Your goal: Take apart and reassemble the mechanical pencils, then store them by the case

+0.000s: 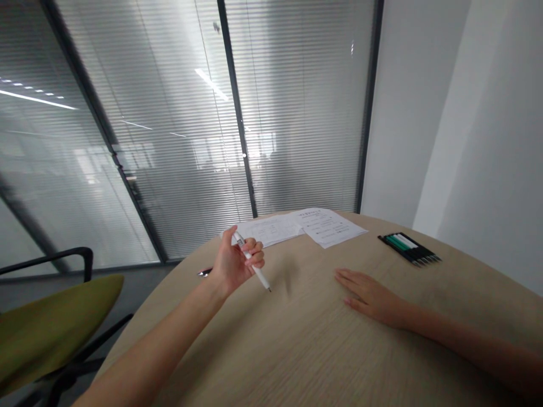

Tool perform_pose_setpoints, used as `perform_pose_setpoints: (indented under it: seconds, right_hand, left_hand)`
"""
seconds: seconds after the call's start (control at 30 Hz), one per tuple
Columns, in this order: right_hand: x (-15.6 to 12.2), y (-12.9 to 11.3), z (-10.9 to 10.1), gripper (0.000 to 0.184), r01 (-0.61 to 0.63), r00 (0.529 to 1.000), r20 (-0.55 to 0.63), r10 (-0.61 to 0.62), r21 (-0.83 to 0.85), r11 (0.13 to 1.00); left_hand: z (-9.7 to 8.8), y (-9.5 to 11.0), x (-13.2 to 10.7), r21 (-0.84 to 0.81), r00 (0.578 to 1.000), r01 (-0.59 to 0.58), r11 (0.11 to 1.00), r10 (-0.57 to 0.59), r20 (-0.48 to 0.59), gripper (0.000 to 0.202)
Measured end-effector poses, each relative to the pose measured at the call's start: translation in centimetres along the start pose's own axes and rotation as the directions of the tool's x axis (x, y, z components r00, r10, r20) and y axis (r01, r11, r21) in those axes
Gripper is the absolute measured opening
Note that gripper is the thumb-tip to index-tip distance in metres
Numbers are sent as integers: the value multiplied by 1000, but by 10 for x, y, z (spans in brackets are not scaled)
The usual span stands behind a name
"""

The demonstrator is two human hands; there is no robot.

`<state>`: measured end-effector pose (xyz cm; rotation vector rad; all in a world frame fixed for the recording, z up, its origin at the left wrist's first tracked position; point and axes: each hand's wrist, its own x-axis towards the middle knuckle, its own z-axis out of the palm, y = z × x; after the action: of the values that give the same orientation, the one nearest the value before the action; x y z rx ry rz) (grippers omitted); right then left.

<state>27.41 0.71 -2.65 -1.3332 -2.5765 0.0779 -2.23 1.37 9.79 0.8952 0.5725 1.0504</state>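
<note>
My left hand is raised a little above the round wooden table, fingers curled around a white pen whose tip points down and to the right. My right hand lies flat on the tabletop, palm down with fingers stretched out toward the left, holding nothing. Beyond the left hand lie two white printed sheets of paper near the table's far edge.
A pack of several pens lies at the far right of the table. A small dark object sits by the table's left edge behind my left wrist. An olive-green chair stands at left. Glass walls with blinds are behind.
</note>
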Motion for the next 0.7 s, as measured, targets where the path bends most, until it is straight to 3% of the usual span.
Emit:
perform_pose_setpoints:
  seconds: [0.37,0.57,0.7]
  right_hand:
    - [0,2,3,54,13,1000,-19,-13,-10,1000]
    - [0,-1,0,54,9,1000,-1,-9,-22,1000]
    - [0,0,1,54,12,1000,-21,-12,-3,1000]
  left_hand:
    - [22,-4,14,-42,993,44,998,-39,112,57]
    - [24,-15,23,-92,995,-17,996,27,101,53]
    - [23,-22,26,-105,994,5,994,6,109,56]
